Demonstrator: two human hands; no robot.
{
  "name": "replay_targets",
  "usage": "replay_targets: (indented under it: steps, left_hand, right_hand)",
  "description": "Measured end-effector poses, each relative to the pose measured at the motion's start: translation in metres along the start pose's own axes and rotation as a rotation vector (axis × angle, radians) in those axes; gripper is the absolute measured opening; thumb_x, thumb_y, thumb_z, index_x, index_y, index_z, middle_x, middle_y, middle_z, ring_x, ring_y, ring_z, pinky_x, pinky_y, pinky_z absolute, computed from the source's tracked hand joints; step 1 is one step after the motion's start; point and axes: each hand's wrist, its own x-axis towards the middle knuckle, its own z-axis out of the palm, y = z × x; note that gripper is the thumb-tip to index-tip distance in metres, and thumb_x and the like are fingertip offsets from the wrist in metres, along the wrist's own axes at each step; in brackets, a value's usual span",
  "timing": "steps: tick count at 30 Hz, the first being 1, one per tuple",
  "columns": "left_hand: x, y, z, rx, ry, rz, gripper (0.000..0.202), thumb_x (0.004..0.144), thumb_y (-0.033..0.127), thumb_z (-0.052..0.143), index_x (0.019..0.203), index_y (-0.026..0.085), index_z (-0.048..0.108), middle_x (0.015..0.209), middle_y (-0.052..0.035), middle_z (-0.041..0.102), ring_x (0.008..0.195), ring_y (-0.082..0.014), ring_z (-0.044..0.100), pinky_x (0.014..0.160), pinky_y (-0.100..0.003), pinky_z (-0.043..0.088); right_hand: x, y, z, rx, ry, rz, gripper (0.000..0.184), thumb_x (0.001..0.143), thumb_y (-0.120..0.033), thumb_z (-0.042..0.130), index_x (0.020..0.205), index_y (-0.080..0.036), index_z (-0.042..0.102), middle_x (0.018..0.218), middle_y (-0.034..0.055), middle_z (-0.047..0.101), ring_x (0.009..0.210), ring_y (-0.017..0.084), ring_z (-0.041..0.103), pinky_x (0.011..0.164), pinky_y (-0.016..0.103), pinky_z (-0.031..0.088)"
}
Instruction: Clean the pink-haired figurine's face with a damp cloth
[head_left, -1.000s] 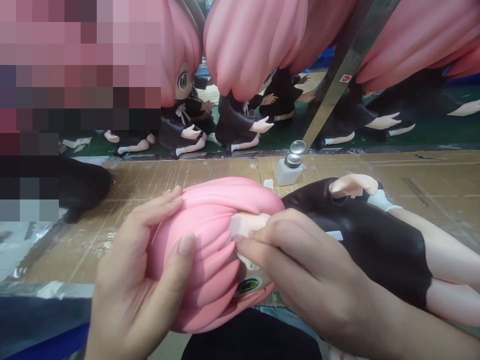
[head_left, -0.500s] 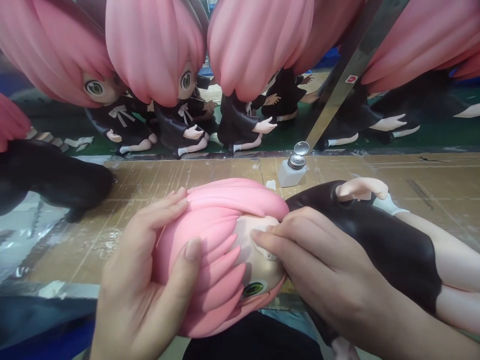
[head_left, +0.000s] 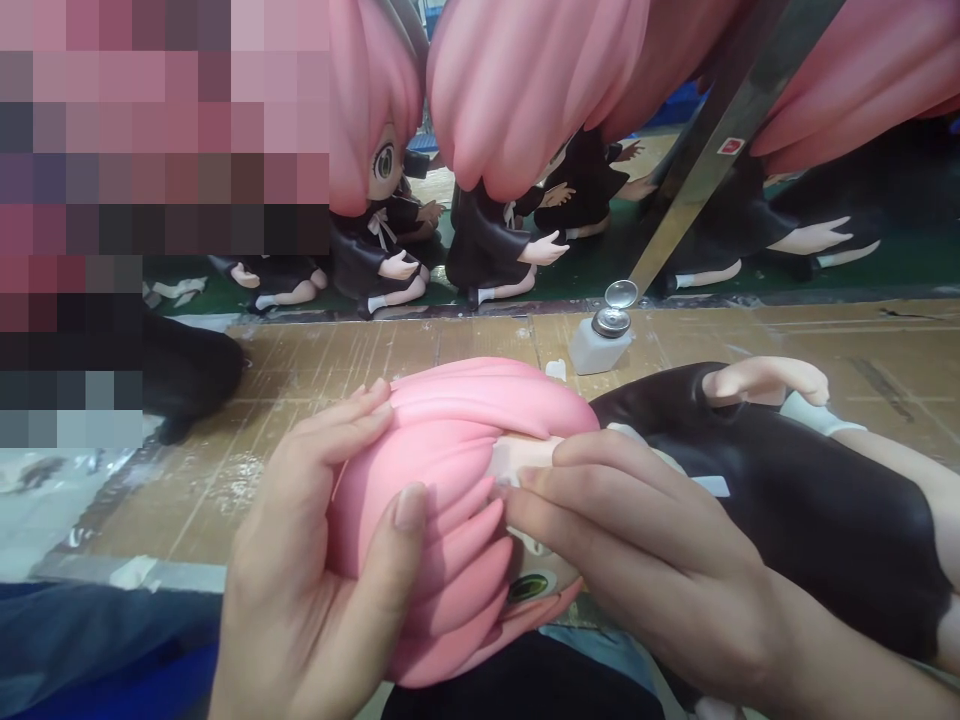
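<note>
Pink hair of a large doll (head_left: 457,470) fills the middle of the view; the doll lies on its side along the near edge of the cardboard-covered table (head_left: 300,360), with the head toward the person and the black dress and bare legs stretching to the right edge. The left hand (head_left: 315,580) cups the back of the head, its fingers (head_left: 352,420) spread over the top of the hair and the thumb pressed on the front locks, so it is grasping the head. The right hand (head_left: 637,560) lies over the doll's face, with the fingertips (head_left: 525,490) bent and pressed together against the skin-coloured cheek just under the fringe; it is not clear if they pinch something small. A green eye of the doll shows below these fingers. Behind the head, near the far edge of the table, stands a small white bottle (head_left: 592,350) with a metal cap open. Past that edge, on a green surface, sit 2 more dolls (head_left: 495,230) with the same pink hair and black dresses. A metal bar (head_left: 705,160) leans across the upper right.
</note>
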Motion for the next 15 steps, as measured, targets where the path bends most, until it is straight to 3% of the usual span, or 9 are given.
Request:
replay_targets:
  steps: [4, 9, 15]
  left_hand:
    - [-0.001, 0.000, 0.000, -0.017, 0.004, -0.001, 0.036, 0.090, 0.036, 0.059, 0.126, 0.030, 0.059, 0.133, 0.0006, 0.061, 0.126, -0.0247, 0.056, 0.108, -0.043, 0.046]
    - [0.001, -0.001, 0.000, -0.005, 0.010, 0.008, 0.035, 0.089, 0.038, 0.059, 0.123, 0.032, 0.060, 0.133, 0.0014, 0.062, 0.125, -0.0272, 0.058, 0.106, -0.047, 0.049]
    - [0.001, -0.001, -0.001, 0.013, 0.013, 0.014, 0.037, 0.088, 0.040, 0.059, 0.125, 0.034, 0.060, 0.133, 0.0012, 0.062, 0.123, -0.0302, 0.058, 0.105, -0.051, 0.049]
  right_hand:
    - [0.001, -0.001, 0.000, -0.040, -0.053, -0.014, 0.030, 0.100, -0.009, 0.043, 0.086, -0.018, 0.068, 0.075, 0.0037, 0.062, 0.075, 0.015, 0.059, 0.070, 0.026, 0.055]
    - [-0.004, 0.000, 0.002, -0.055, 0.001, -0.009, 0.030, 0.101, -0.014, 0.041, 0.088, -0.021, 0.068, 0.079, 0.0047, 0.063, 0.078, 0.016, 0.060, 0.070, 0.027, 0.055]
    - [-0.009, -0.002, -0.011, -0.096, -0.092, -0.033, 0.027, 0.101, -0.011, 0.041, 0.098, -0.017, 0.067, 0.080, 0.0055, 0.063, 0.082, 0.017, 0.060, 0.075, 0.029, 0.055]
